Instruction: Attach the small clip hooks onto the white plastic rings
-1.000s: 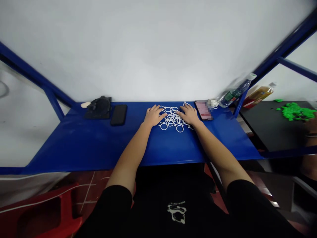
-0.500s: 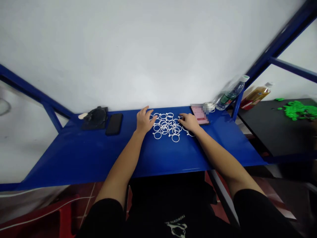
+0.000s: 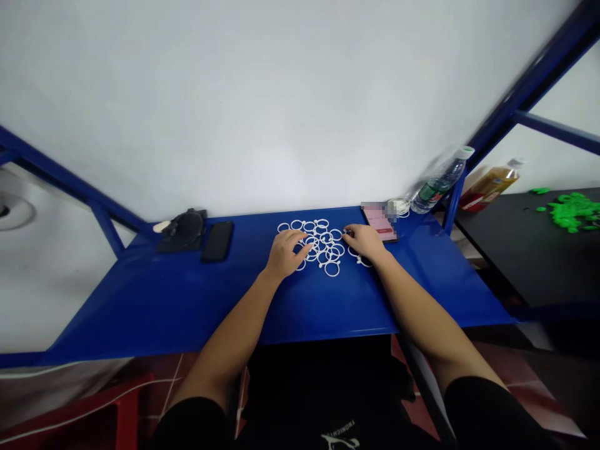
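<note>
Thin white plastic rings [image 3: 332,269], each with a small knob, lie in a loose overlapping cluster on the blue table [image 3: 154,306]. My left hand [image 3: 284,253] reaches over the left side of the cluster, its fingers stretched out and the thumb apart, covering some rings. At the cluster's right edge, my right hand [image 3: 364,240] has thumb and forefinger close together beside a ring's knob. Whether that ring is between the fingertips cannot be made out. A few more rings lie partly under the right hand.
To the left lie a black phone [image 3: 217,241] and a crumpled black plastic item [image 3: 184,230]. A lit phone [image 3: 380,220], a coiled white cable [image 3: 400,208] and a water bottle [image 3: 438,184] are at the back right. Green pieces [image 3: 574,211] sit on a black side table [image 3: 520,244].
My left hand has moved right and nearer, over the left rings, baring those at the back left. My right thumb and forefinger have drawn closer together. The view has shifted slightly.
</note>
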`<state>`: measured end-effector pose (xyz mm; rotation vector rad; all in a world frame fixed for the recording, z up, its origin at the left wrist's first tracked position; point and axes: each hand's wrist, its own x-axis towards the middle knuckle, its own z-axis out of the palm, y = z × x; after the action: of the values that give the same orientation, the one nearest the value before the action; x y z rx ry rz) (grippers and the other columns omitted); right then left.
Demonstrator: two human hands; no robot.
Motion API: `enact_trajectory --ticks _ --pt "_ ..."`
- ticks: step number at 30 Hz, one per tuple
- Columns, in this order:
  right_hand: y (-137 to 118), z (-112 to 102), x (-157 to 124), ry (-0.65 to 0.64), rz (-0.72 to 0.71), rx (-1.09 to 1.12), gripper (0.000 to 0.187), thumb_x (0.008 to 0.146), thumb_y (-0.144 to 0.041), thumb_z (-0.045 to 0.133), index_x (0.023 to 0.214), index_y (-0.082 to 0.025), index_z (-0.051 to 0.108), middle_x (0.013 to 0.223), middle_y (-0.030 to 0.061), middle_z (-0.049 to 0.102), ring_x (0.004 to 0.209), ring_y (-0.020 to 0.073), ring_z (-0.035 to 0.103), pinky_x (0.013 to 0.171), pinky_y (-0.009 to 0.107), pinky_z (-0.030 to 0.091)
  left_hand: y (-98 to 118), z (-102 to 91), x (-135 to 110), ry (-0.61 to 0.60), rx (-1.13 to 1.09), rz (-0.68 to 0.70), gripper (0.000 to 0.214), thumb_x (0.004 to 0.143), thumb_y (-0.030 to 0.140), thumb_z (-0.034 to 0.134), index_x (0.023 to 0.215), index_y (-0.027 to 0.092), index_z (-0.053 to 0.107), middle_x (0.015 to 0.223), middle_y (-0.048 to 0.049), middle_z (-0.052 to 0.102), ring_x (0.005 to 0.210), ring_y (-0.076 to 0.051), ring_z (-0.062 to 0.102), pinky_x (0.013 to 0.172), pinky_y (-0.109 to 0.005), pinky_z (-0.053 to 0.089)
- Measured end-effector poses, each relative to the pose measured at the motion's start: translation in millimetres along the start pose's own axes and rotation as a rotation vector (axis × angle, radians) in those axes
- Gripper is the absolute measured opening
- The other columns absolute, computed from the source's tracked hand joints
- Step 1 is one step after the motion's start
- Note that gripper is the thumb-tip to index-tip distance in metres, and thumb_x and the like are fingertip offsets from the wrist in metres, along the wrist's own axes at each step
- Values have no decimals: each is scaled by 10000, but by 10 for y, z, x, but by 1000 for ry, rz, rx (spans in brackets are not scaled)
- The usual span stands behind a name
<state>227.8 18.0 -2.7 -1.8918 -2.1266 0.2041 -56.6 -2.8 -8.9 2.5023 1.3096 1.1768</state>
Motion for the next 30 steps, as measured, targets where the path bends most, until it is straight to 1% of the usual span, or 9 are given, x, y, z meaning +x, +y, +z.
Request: enact_trajectory --ticks 4,7,11,15,17,19,22,25,30 --pt "-68 -50 -4 -4 19 -20 237 916 -321 614 1050 -226 786 954 75 810 896 263 737 786 322 515 36 29 12 19 -53 84 244 1004 404 614 1108 224 740 1072 -83 771 1047 -245 710 996 -449 553" --pt "-147 -88 -54 67 1 52 211 917 -316 603 992 -221 777 927 76 802 858 253 725 773 319 508 103 37 1 2 -80 94 233 1008 395 614 1115 230 738 1060 -74 775 1027 -239 716 976 -448 568" --pt "-351 -144 -254 187 -132 437 172 920 -334 617 961 -217 737 883 45 774 731 192 676 706 300 499 178 -22 -11 21 -75 84 333 1022 413 587 1282 227 678 1238 -109 731 1182 -258 680 1050 -464 551" --pt "-639 -153 -504 53 -308 854 137 913 -362 668 905 -229 699 722 -3 688 623 149 586 609 276 470 234 -133 -3 -9 -107 114 552 991 553 598 1434 225 574 1458 -156 599 1372 -313 565 1119 -512 507" --pt "-739 -119 -573 -55 -357 971 126 908 -350 693 892 -225 690 664 -28 634 579 128 537 583 263 447 253 -161 -3 -41 -152 177 463 1002 565 573 1308 226 646 1351 -140 662 1271 -293 624 1070 -494 526" --pt "-782 -65 -591 -111 -357 1079 148 906 -360 712 876 -218 680 641 -42 595 554 112 498 562 252 423 263 -156 -10 -74 -185 236 343 1039 519 525 1066 225 700 1138 -102 730 1070 -244 683 969 -450 548" --pt "-768 9 -563 -184 -324 1224 174 893 -381 728 918 -215 682 639 -54 563 539 102 476 533 239 399 268 -107 -28 -89 -195 262 407 1071 494 477 810 218 625 879 -58 717 834 -197 657 824 -397 526" --pt "-731 21 -533 -241 -322 1252 189 882 -370 739 978 -211 705 655 -53 565 549 101 483 532 235 400 266 -63 -45 -83 -192 256 453 1078 523 459 759 218 560 797 -36 684 758 -180 627 758 -365 498" --pt "-731 -38 -532 -203 -325 1171 176 883 -360 742 961 -204 714 680 -40 596 579 104 507 559 238 424 258 -44 -54 -87 -218 238 426 1086 497 455 782 215 553 792 -32 675 737 -169 619 743 -341 497"
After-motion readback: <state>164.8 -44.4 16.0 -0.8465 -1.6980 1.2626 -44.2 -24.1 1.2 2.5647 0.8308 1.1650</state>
